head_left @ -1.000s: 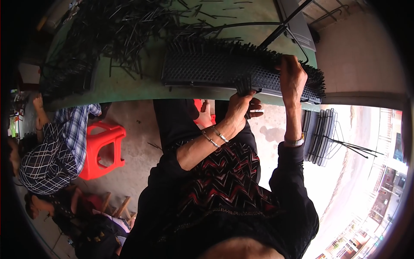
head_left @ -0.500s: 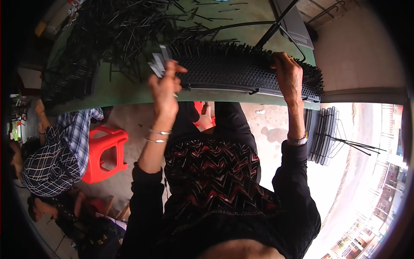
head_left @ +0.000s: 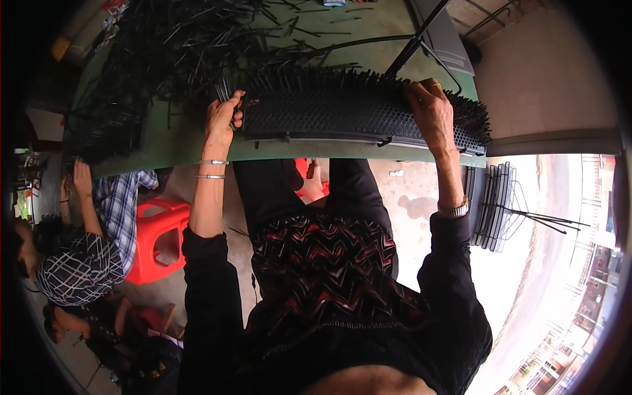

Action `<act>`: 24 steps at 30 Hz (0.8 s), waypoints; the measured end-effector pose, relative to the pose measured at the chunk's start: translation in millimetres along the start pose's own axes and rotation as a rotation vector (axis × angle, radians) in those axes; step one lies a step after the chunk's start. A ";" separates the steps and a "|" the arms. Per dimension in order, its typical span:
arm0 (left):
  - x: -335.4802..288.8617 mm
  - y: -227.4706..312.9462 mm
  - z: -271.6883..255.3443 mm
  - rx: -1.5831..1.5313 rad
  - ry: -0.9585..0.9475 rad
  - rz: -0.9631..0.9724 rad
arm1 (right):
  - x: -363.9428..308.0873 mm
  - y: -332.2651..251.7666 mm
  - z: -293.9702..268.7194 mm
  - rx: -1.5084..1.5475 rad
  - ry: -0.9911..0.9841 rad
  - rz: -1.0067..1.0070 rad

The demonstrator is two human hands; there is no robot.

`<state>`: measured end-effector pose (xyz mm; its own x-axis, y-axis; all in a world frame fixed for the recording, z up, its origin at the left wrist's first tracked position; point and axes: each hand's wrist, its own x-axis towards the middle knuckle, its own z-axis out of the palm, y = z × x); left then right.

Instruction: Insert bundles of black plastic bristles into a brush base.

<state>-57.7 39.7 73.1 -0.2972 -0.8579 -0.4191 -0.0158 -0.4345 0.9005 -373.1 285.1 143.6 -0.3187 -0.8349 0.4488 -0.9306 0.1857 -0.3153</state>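
Observation:
A long black panel full of small holes lies along the near edge of the green table, with thin black sticks standing up in its far rows. At the panel's left end, my left hand is closed round a bunch of thin dark sticks whose ends poke out above the fingers. Toward the panel's right end, my right hand reaches over the holes, fingers pinched together at the standing sticks. Its fingertips are partly hidden, so what they hold cannot be made out.
A heap of loose black sticks covers the table's far left. A black metal frame with rods stands behind the panel. A red plastic stool and a co-worker in a checked top are at left. Stacked racks stand at right.
My left hand has moved left, off the panel's face to its left end, and its fingers have closed more around the sticks. My right hand has shifted slightly left.

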 end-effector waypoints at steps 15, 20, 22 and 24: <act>10.8 -0.2 1.0 -0.034 -0.041 -0.097 | -92.4 -0.5 14.2 0.554 0.040 0.889; 9.2 -0.2 2.2 -0.031 -0.067 -0.079 | -117.1 19.1 47.3 1.253 0.354 1.130; 6.0 -0.7 1.9 -0.028 -0.053 -0.065 | -115.9 24.2 52.3 1.405 0.464 1.171; 3.6 -2.5 0.5 -0.028 -0.040 -0.050 | -115.7 28.9 51.0 1.483 0.503 1.096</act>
<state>-59.3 37.8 69.3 -0.3351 -0.8235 -0.4579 -0.0050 -0.4844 0.8748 -353.9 360.6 40.0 -0.8439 -0.4195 -0.3343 0.4778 -0.3043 -0.8241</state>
